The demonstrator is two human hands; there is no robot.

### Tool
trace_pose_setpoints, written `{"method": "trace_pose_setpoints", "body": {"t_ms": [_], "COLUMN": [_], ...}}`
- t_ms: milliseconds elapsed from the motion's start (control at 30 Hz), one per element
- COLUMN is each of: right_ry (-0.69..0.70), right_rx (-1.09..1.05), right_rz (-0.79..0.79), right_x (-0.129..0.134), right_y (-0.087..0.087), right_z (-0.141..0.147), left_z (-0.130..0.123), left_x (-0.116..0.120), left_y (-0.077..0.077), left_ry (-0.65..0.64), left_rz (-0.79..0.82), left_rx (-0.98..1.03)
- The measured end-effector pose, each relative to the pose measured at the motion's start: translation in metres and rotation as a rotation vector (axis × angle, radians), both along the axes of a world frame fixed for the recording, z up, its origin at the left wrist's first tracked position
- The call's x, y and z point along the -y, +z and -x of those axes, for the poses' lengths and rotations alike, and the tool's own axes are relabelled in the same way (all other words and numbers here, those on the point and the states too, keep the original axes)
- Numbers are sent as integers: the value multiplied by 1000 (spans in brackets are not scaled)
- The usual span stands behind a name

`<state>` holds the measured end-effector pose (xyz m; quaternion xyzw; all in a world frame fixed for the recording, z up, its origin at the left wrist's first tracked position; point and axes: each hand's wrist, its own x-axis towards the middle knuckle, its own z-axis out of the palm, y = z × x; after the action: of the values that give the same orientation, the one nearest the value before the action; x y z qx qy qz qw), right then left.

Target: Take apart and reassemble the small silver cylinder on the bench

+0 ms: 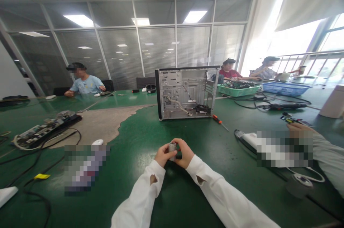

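Small grey part point(172, 148), metallic-looking and roughly cylindrical or blocky, too small to make out in detail, sits upright between both hands just above the green table point(150, 127). Left hand point(162, 155) is closed on its left side with fingers curled around it, and right hand point(183, 153) grips it from the right and over the top; both wrists come out of white sleeves point(150, 188). Beyond the hands, an open computer case point(186, 92) stands upright on the table, its bare interior with loose wires facing the camera. An orange-handled screwdriver point(219, 121) lies just beside the case's right foot. Off to the left a circuit board point(45, 129) with black cables rests on a worn patch of tabletop. At the right a co-worker's sleeve point(329, 160) reaches in, and a green basket point(238, 90) and blue basket point(285, 87) stand farther back
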<state>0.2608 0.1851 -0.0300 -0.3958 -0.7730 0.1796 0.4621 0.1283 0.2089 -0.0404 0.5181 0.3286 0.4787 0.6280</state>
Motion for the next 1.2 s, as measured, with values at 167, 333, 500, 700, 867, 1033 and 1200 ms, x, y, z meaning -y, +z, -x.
{"method": "trace_pose_setpoints", "body": {"t_ms": [167,333,500,700,867,1033,1200], "right_ry": [-3,52,1,-124,-188,-219,-214], "right_rx": [66,-10,-135,-219,-221,-202,-185], "right_rz": [-51,2,118,252,270,284,297], "right_x": [-3,5,-1,-19,-23,-24,-24], "right_y": [-3,2,-2,-17,-24,-26,-26], "right_z": [0,2,0,-5,-7,-7,-6], "left_z": [6,8,11,9,8,9,11], "left_x": [-5,-4,-3,2,2,-1,0], "left_y": [0,1,4,10,10,6,7], "left_ry": [68,106,136,200,267,255,190], "left_rz": [-182,-259,-334,-463,-465,-444,-383], "left_rx": [-112,-121,-240,-376,-362,-350,-385]}}
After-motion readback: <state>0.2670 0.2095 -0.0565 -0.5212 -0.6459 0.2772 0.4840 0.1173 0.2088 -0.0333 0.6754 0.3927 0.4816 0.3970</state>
